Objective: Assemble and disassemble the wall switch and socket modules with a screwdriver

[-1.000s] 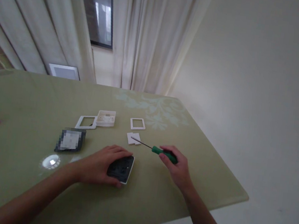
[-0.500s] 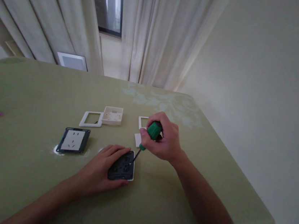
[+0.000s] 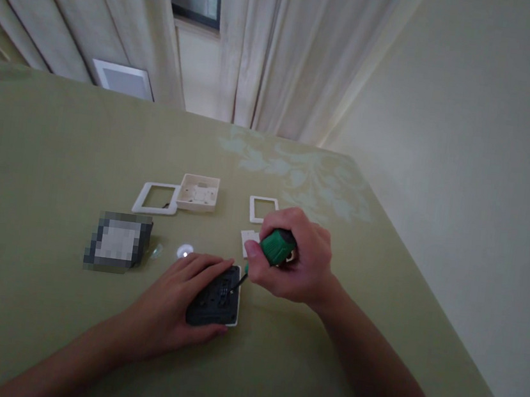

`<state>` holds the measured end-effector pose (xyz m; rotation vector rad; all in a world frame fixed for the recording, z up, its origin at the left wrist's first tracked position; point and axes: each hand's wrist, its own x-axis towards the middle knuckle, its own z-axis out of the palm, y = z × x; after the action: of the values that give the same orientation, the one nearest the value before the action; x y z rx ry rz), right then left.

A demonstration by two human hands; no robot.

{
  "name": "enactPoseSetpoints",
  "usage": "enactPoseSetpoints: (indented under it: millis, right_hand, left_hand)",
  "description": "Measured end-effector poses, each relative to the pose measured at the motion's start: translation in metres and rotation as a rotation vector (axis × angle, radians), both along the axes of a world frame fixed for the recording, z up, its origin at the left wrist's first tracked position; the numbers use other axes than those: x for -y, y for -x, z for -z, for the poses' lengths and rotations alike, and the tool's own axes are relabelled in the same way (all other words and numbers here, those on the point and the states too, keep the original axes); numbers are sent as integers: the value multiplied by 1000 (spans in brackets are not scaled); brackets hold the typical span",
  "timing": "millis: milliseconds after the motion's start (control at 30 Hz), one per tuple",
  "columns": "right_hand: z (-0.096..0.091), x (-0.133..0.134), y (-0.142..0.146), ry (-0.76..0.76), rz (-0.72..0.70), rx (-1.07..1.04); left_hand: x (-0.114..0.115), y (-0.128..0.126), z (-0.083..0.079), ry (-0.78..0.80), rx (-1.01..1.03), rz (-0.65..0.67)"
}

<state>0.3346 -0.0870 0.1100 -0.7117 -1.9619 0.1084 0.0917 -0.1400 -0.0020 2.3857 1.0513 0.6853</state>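
Note:
My left hand (image 3: 174, 306) presses down on a dark socket module (image 3: 215, 297) that lies back side up on the green table (image 3: 40, 300); its fingers and thumb clasp the module's edges. My right hand (image 3: 293, 263) is closed round the green handle of a screwdriver (image 3: 276, 247), held upright and tilted. The thin shaft runs down to the module's top right corner, and the tip touches it there. A small white plate (image 3: 246, 241) lies just behind my right hand, partly hidden by it.
Behind the hands lie a white square frame (image 3: 262, 209), a larger white frame (image 3: 156, 198) and a white back box (image 3: 198, 191). A second dark socket unit (image 3: 118, 241) sits to the left. The table's right edge drops off beyond my right forearm. Curtains hang behind.
My right hand picked the screwdriver up from lying flat, turned it upright and set its tip on the module. The left hand kept holding the module. My view tipped down a little.

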Motion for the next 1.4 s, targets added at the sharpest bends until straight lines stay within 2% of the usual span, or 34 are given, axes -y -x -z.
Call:
enactPoseSetpoints:
  millis: [200, 300, 533, 767, 1100, 1400]
  right_hand:
    - [-2, 19, 6, -111, 133, 61]
    - [-6, 27, 7, -121, 161, 106]
    - [-9, 20, 3, -158, 234, 28]
    - [-3, 14, 5, -90, 189, 24]
    - [-6, 1, -4, 2, 192, 22]
    - [-8, 4, -4, -19, 165, 8]
  left_hand:
    - [8, -9, 2, -12, 41, -100]
    - [11, -12, 2, -15, 52, -116]
    - [11, -11, 3, -23, 13, -127]
    - [10, -11, 2, -23, 26, -124]
    - [8, -9, -2, -8, 17, -80]
    - [7, -10, -6, -23, -5, -64]
